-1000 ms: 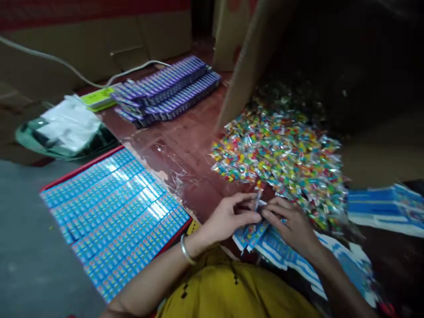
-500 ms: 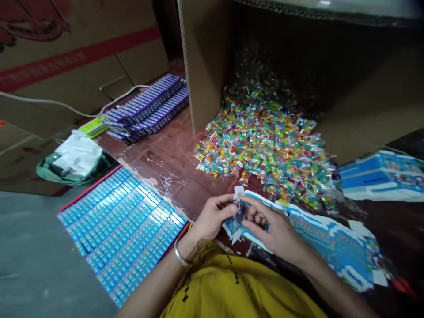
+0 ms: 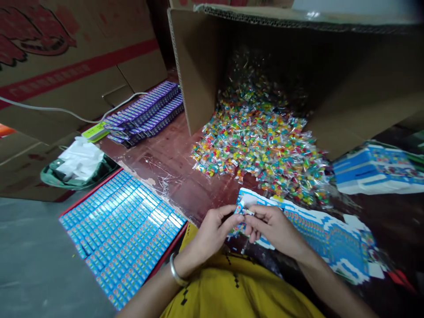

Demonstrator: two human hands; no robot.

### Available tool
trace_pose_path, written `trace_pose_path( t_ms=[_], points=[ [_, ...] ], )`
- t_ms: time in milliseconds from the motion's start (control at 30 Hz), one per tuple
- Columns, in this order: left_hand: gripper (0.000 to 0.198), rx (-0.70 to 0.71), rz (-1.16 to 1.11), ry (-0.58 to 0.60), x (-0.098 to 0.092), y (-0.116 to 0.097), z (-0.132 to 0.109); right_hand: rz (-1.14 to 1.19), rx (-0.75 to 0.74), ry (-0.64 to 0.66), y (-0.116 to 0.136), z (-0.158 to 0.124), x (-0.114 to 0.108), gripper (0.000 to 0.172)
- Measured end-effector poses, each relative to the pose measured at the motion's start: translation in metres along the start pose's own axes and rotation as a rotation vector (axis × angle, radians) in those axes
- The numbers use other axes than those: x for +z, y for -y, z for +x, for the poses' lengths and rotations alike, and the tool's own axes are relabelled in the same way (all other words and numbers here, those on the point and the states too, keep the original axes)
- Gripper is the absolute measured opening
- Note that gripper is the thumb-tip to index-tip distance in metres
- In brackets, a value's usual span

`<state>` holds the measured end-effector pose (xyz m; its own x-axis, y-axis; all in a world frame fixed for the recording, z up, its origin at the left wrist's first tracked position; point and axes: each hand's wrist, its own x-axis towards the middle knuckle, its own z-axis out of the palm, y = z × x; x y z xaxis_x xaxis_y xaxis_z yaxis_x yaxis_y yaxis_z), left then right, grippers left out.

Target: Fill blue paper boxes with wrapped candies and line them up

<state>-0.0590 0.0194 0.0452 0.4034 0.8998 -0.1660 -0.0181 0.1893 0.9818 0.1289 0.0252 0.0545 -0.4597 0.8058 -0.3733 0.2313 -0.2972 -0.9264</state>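
Note:
Between my two hands is a small blue printed carton (image 3: 239, 209), partly hidden by the fingers. My left hand (image 3: 215, 227) pinches it from the left side, thumb on the near face. From the right, my right hand (image 3: 270, 227) has its thumb and fingers closed on the carton's other end. Beneath and beside the hands lies a fanned row of flat blue-and-white cartons (image 3: 311, 225). Just beyond is a heap of small clear packets of colourful candies (image 3: 261, 145), spilling out of a cardboard box.
The cardboard box (image 3: 195, 75) lies on its side around the candies. At lower left, a red-edged tray (image 3: 174, 243) holds rows of blue cartons. Purple boxes (image 3: 145, 112) are stacked behind, near a green bag (image 3: 49, 176) with white paper. More blue flat cartons (image 3: 357, 168) lie at right.
The carton has turned from upright and open-ended to a tilted position, with its white end flap no longer standing up. My hands have closed in around it, and the view has shifted slightly.

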Motion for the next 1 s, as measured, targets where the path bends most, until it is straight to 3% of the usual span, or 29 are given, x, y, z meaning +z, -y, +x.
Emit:
trace_pose_path(
  t_ms=[100,167,200,267,333,367,400,467,600,700,767,800,867,1000],
  points=[
    [0.025,-0.081,-0.149,0.051,-0.006,0.011,-0.007,0.005,-0.019,0.022,0.000,0.000,0.004,0.033],
    [0.024,-0.144,-0.238,-0.010,-0.009,0.020,-0.011,0.008,-0.030,0.031,-0.001,0.001,0.010,0.032],
    [0.024,-0.165,-0.266,-0.067,-0.010,0.025,-0.012,0.006,-0.055,-0.016,-0.002,0.002,0.013,0.030],
    [0.024,-0.170,-0.288,-0.219,-0.009,0.032,-0.011,-0.027,-0.153,-0.232,-0.003,0.005,0.020,0.022],
    [0.024,-0.126,-0.279,-0.373,-0.006,0.036,-0.008,-0.086,-0.271,-0.459,-0.003,0.010,0.024,0.035],
    [0.024,-0.097,-0.266,-0.436,-0.004,0.037,-0.007,-0.112,-0.311,-0.505,-0.004,0.011,0.026,0.041],
    [0.023,-0.066,-0.250,-0.488,-0.001,0.037,-0.005,-0.131,-0.333,-0.504,-0.004,0.013,0.027,0.038],
    [0.021,-0.018,-0.212,-0.552,0.003,0.037,-0.002,-0.152,-0.340,-0.467,-0.007,0.016,0.029,0.014],
    [0.023,0.029,-0.161,-0.626,0.009,0.038,0.002,-0.151,-0.347,-0.578,-0.015,0.022,0.034,0.038],
    [0.044,0.130,-0.143,-0.685,0.013,0.038,0.003,-0.100,-0.381,-0.605,-0.020,0.025,0.036,0.028],
    [0.052,0.171,-0.083,-0.668,0.015,0.038,0.001,-0.046,-0.409,-0.626,-0.022,0.026,0.038,0.020],
    [0.052,0.167,-0.039,-0.633,0.015,0.038,0.000,-0.027,-0.423,-0.641,-0.023,0.027,0.039,0.025],
    [0.051,0.126,0.048,-0.539,0.014,0.040,-0.003,-0.034,-0.447,-0.672,-0.026,0.028,0.040,0.033],
    [0.053,0.056,0.120,-0.359,0.006,0.043,-0.008,-0.083,-0.487,-0.710,-0.033,0.030,0.040,0.025]
  ],
)
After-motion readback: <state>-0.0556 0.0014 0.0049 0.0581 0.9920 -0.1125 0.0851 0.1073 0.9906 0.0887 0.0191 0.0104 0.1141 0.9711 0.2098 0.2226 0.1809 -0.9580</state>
